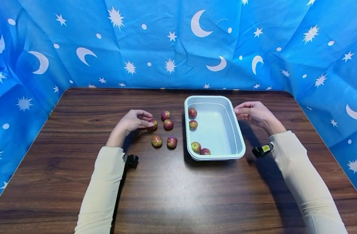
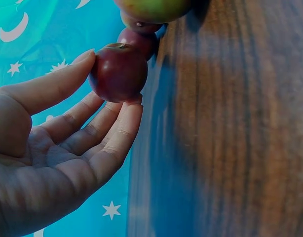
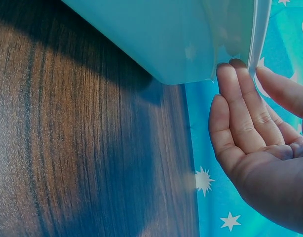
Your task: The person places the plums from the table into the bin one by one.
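My left hand [image 1: 133,121] pinches a small red apple [image 2: 119,74] between thumb and fingertips, low over the wooden table at the left. To its right, several more small red-green apples [image 1: 168,124] lie loose on the table. A white plastic tub [image 1: 217,135] stands right of them, with several apples [image 1: 192,113] along its left side and front left corner. At the tub's right side, my right hand [image 1: 255,114] holds the rim between thumb and fingers. The right wrist view has the fingertips [image 3: 228,74] against the tub's outer wall.
The dark wooden table [image 1: 160,191] carries everything. A blue cloth [image 1: 160,39] with white moons and stars hangs behind it and along both sides. Each sleeved wrist wears a small black camera [image 1: 131,160].
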### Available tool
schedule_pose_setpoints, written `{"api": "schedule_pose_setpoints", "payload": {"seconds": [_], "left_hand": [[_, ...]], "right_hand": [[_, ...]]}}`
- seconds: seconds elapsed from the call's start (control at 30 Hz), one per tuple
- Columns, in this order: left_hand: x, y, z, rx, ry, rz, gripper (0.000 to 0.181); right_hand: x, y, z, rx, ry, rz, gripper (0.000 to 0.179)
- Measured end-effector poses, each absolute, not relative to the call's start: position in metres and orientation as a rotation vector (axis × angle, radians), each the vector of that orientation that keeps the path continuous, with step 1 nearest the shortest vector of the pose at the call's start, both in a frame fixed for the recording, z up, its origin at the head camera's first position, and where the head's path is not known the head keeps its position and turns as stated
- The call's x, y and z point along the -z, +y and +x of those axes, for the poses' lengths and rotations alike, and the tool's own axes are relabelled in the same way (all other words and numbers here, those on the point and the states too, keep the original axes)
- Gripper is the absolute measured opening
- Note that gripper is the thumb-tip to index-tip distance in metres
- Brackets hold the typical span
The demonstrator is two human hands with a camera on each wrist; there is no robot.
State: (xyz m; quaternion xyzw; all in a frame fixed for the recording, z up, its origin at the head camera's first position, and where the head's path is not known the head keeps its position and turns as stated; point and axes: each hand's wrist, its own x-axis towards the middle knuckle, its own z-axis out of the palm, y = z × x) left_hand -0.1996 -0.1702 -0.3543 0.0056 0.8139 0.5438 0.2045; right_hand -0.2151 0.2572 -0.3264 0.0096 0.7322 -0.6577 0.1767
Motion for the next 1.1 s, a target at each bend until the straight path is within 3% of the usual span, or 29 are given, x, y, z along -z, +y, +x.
{"api": "schedule_pose_setpoints", "payload": {"seconds": [1.1], "left_hand": [[0.315, -0.155, -0.213, -1.497, 2.363, 0.069, 0.038]], "right_hand": [[0.326, 0.257, -0.216, 1.849, 2.073, 0.032, 0.006]]}}
